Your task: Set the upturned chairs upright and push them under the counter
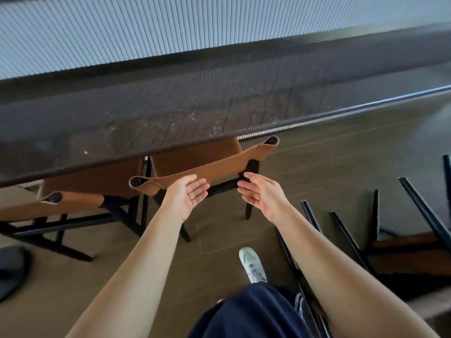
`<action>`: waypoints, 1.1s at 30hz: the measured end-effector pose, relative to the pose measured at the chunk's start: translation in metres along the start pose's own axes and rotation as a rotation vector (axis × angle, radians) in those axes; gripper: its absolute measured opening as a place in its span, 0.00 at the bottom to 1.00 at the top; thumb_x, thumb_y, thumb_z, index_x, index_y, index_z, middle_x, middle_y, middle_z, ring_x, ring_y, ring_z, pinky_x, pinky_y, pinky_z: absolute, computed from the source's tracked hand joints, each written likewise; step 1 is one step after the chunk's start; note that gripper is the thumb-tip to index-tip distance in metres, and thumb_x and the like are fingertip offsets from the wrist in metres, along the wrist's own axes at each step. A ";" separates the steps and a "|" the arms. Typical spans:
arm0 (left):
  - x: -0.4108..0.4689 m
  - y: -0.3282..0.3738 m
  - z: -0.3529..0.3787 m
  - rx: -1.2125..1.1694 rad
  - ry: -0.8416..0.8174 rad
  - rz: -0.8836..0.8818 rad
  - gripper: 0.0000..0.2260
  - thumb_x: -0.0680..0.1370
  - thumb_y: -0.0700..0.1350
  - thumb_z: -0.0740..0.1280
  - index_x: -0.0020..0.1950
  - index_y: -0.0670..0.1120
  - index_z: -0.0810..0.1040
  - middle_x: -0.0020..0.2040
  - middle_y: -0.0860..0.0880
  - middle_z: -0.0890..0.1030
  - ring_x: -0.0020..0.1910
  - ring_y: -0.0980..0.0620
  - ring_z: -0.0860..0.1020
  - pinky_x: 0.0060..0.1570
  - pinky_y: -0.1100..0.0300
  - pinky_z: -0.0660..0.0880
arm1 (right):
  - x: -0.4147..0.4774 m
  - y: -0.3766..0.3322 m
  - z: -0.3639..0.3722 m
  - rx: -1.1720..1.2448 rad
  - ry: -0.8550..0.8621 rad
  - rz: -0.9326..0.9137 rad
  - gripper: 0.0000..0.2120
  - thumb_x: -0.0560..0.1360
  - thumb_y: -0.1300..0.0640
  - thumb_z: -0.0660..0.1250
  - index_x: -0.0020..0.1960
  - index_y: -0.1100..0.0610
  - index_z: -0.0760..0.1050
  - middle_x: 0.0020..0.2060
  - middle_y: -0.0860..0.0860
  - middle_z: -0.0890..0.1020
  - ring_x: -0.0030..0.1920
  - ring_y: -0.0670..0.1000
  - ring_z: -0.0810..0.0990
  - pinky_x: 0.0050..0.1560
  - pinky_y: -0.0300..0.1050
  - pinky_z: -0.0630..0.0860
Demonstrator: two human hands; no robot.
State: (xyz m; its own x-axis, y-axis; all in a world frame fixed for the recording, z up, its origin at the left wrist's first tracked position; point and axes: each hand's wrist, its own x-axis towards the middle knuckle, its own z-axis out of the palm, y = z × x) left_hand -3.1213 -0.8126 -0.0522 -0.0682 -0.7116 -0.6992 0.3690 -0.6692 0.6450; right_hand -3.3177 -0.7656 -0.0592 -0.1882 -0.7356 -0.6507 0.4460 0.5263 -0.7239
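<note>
A brown leather chair [207, 164] with black legs stands upright, its seat partly under the dark wooden counter [170, 113]. My left hand [188, 195] and my right hand [258, 193] hover just behind its backrest, palms facing each other, fingers straight, holding nothing. A second upright brown chair [80, 189] stands to the left, also partly under the counter. At the right an upturned chair [402, 250] lies on the floor with its black legs pointing up.
A ribbed grey wall [170, 28] runs behind the counter. My white shoe [252, 264] and dark blue shorts [251, 313] show below. A dark round base [11, 272] sits at the left edge. Brown floor planks lie between the chairs.
</note>
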 end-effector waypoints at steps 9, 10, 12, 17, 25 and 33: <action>-0.047 -0.048 0.038 0.214 -0.234 0.018 0.12 0.82 0.43 0.61 0.64 0.42 0.74 0.57 0.42 0.82 0.55 0.44 0.82 0.56 0.51 0.78 | -0.087 0.034 -0.076 0.086 0.131 -0.153 0.12 0.82 0.57 0.60 0.59 0.56 0.80 0.51 0.53 0.86 0.54 0.52 0.84 0.55 0.47 0.78; -0.053 -0.055 0.043 0.228 -0.250 0.013 0.12 0.82 0.43 0.61 0.64 0.42 0.74 0.57 0.42 0.82 0.55 0.44 0.82 0.56 0.50 0.78 | -0.096 0.036 -0.088 0.108 0.159 -0.169 0.12 0.82 0.57 0.60 0.59 0.55 0.80 0.51 0.53 0.86 0.54 0.52 0.84 0.54 0.46 0.78; -0.065 -0.073 0.055 0.264 -0.283 0.011 0.11 0.82 0.43 0.60 0.62 0.42 0.75 0.56 0.42 0.82 0.55 0.44 0.82 0.57 0.50 0.77 | -0.118 0.044 -0.116 0.160 0.222 -0.198 0.11 0.82 0.57 0.60 0.59 0.55 0.80 0.50 0.53 0.86 0.54 0.51 0.84 0.52 0.45 0.78; -0.098 -0.128 0.078 0.319 -0.347 0.004 0.11 0.81 0.43 0.60 0.61 0.44 0.76 0.56 0.42 0.83 0.54 0.45 0.82 0.56 0.50 0.77 | -0.168 0.078 -0.184 0.250 0.370 -0.228 0.11 0.81 0.54 0.62 0.59 0.54 0.80 0.49 0.53 0.86 0.53 0.51 0.84 0.52 0.45 0.79; -0.182 -0.248 0.101 0.351 -0.410 0.028 0.11 0.82 0.45 0.60 0.61 0.46 0.77 0.53 0.45 0.84 0.52 0.48 0.83 0.54 0.52 0.78 | -0.274 0.159 -0.307 0.301 0.462 -0.246 0.12 0.82 0.53 0.60 0.61 0.51 0.78 0.50 0.52 0.86 0.55 0.51 0.83 0.51 0.45 0.78; -0.280 -0.371 0.124 0.385 -0.452 -0.019 0.11 0.82 0.43 0.59 0.61 0.45 0.77 0.53 0.44 0.84 0.54 0.46 0.83 0.59 0.49 0.76 | -0.392 0.218 -0.417 0.314 0.571 -0.234 0.12 0.82 0.54 0.59 0.61 0.52 0.78 0.51 0.53 0.86 0.56 0.52 0.83 0.59 0.49 0.76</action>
State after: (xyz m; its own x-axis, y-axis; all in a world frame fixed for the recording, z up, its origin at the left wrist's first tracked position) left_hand -3.3541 -0.3913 -0.0572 -0.4903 -0.6628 -0.5659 0.0071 -0.6523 0.7579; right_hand -3.5114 -0.1848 -0.0581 -0.7033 -0.4296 -0.5664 0.5533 0.1694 -0.8156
